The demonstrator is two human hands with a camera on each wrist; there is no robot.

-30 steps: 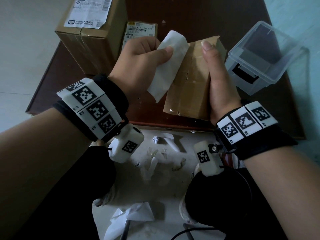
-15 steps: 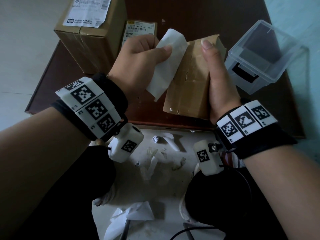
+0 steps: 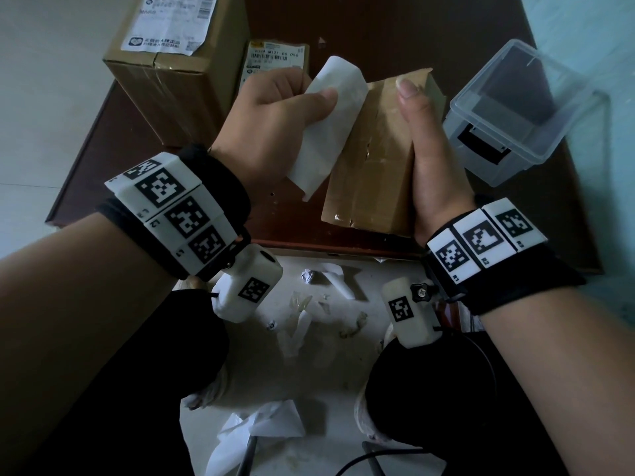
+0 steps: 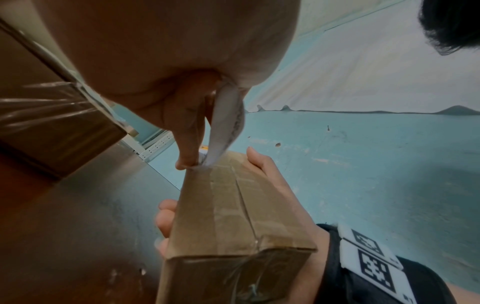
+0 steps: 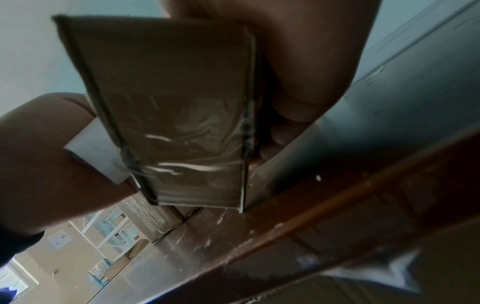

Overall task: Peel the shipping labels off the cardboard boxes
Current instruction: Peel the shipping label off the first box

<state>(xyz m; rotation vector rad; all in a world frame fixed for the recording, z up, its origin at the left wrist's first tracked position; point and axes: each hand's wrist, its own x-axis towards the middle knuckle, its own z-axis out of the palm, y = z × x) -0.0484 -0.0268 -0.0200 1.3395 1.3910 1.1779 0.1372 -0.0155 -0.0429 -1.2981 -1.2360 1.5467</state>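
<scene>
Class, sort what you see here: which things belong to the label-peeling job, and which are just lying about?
Job: left hand pinching the peeled label; right hand gripping the small box; large labelled box; second labelled box.

Lying about: clear plastic tub; paper scraps on the floor.

- Dark brown tabletop carries a large labelled box, a smaller labelled box beside it, and a clear plastic bin (right side).
- Floor: paper scraps.

Head cam: above, facing down and forward over the surface. Left wrist cam: close under left hand, facing 5 o'clock. Right wrist cam: close, upward. All three share the small box.
</scene>
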